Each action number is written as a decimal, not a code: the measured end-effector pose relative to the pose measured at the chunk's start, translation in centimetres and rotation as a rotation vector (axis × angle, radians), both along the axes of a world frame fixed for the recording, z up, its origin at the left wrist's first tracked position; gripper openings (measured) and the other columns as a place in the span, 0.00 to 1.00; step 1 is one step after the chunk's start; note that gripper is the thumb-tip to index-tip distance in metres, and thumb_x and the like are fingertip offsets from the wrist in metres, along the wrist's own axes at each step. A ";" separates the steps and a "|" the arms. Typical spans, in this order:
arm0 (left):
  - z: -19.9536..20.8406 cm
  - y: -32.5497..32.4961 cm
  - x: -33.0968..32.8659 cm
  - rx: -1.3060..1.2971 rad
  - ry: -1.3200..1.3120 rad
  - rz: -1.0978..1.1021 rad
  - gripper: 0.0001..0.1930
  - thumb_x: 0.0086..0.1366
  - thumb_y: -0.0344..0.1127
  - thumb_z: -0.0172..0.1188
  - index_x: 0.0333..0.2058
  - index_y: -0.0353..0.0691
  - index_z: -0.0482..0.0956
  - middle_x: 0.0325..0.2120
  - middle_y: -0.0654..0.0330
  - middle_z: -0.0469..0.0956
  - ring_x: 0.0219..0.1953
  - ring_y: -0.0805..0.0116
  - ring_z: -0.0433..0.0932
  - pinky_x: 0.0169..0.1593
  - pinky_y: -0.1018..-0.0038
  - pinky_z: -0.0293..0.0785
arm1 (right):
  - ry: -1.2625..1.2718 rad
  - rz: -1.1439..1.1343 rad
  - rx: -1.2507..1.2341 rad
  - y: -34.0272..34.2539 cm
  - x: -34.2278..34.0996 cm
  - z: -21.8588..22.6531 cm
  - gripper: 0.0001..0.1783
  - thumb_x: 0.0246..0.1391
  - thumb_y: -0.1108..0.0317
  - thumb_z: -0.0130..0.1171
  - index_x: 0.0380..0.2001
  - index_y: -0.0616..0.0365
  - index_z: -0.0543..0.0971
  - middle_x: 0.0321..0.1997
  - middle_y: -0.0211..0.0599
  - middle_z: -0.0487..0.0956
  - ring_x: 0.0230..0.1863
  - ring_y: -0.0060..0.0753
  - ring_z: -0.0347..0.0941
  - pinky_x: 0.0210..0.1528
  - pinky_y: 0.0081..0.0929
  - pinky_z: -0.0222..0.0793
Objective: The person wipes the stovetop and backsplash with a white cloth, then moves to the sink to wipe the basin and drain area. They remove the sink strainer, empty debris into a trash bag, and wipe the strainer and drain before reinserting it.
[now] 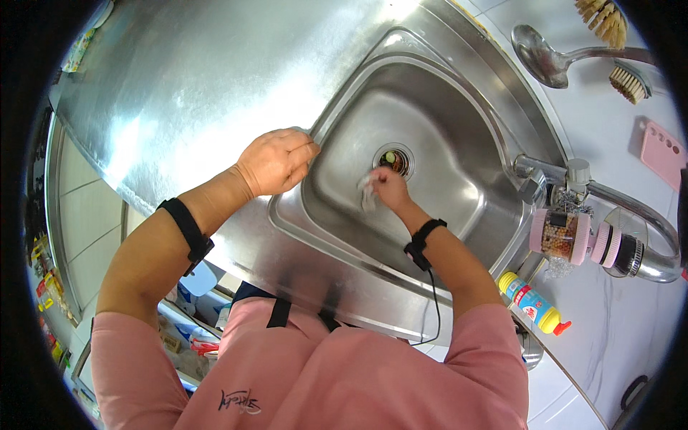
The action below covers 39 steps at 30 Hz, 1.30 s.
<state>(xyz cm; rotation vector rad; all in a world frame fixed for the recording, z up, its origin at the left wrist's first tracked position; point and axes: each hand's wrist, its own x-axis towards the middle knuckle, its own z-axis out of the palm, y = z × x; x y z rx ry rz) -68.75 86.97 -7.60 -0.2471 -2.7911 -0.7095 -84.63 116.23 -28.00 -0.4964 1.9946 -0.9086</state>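
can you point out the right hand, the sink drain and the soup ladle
Right hand point(390, 188): head view, middle of the hand.
Sink drain point(409, 162): head view, on its metal rim.
Soup ladle point(542, 59): head view, on its bowl.

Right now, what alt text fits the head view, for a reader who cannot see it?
A person's right hand holds a limp whitish piece over a steel sink, near the drain, which holds green and brown bits. The left hand is at the sink's left side.

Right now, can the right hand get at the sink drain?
Probably yes: the right hand is right by the drain, nothing visible blocking the way, though it appears to hold a whitish scrap.
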 end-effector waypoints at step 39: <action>-0.5 0.1 0.2 0.038 -0.019 0.016 0.11 0.53 0.27 0.56 0.38 0.36 0.76 0.33 0.55 0.76 0.37 0.57 0.77 0.42 0.67 0.77 | 0.773 0.256 0.342 5.1 -7.0 4.0 0.16 0.48 0.73 0.60 0.42 0.58 0.79 0.39 0.47 0.77 0.39 0.48 0.76 0.43 0.39 0.72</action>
